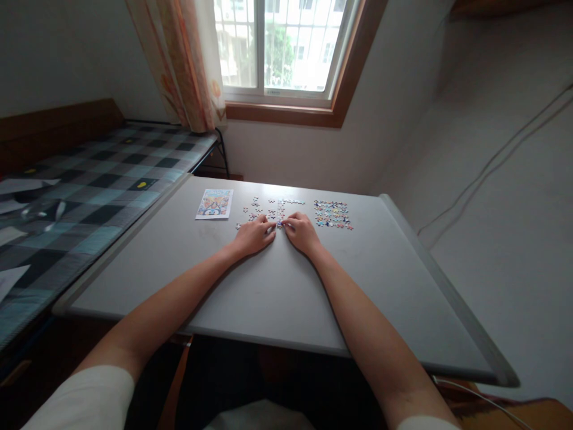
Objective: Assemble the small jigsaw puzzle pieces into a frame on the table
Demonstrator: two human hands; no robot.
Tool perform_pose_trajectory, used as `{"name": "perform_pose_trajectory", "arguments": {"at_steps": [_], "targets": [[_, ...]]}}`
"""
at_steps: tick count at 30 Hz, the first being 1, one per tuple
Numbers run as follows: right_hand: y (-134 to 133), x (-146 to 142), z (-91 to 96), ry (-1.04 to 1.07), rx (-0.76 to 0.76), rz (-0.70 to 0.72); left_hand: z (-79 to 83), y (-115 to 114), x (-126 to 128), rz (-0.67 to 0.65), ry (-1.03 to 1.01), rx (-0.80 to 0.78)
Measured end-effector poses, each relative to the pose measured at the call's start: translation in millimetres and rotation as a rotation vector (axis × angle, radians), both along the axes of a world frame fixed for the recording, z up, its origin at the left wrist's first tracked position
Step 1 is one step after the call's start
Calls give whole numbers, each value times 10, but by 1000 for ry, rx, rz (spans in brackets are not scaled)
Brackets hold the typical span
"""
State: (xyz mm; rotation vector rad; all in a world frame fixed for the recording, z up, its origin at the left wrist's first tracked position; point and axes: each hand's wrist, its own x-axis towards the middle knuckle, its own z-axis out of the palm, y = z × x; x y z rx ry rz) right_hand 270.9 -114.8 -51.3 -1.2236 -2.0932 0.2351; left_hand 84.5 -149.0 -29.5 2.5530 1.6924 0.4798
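Both hands meet at a small jigsaw puzzle piece [280, 223] at the lower end of a joined strip of pieces [281, 209]. My left hand [256, 235] rests on the table with its fingertips closed at the piece's left side. From the right, my right hand [301, 232] pinches at the same piece with thumb and forefinger. The strip runs up and then bends right along a top row [295, 202]. Loose puzzle pieces [255, 203] lie scattered beyond my left hand. A dense block of puzzle pieces [333, 214] lies to the right of my right hand.
A printed picture sheet [214, 204] lies at the left on the grey-white table [268, 292]. A bed with a checked cover [111, 173] stands along the left side. Behind the table are a window [277, 48] and a curtain [183, 65]. Cables [492, 158] hang at the right wall.
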Motion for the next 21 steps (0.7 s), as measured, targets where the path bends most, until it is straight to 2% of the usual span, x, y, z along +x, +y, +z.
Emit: {"name": "perform_pose_trajectory", "arguments": {"at_steps": [12,21], "targets": [[-16,5,14,-35,11,22,32,-30,6,-8,19,1],[-38,-5,52,-140,-38,14,20,-26,-7,-35,3,15]]}}
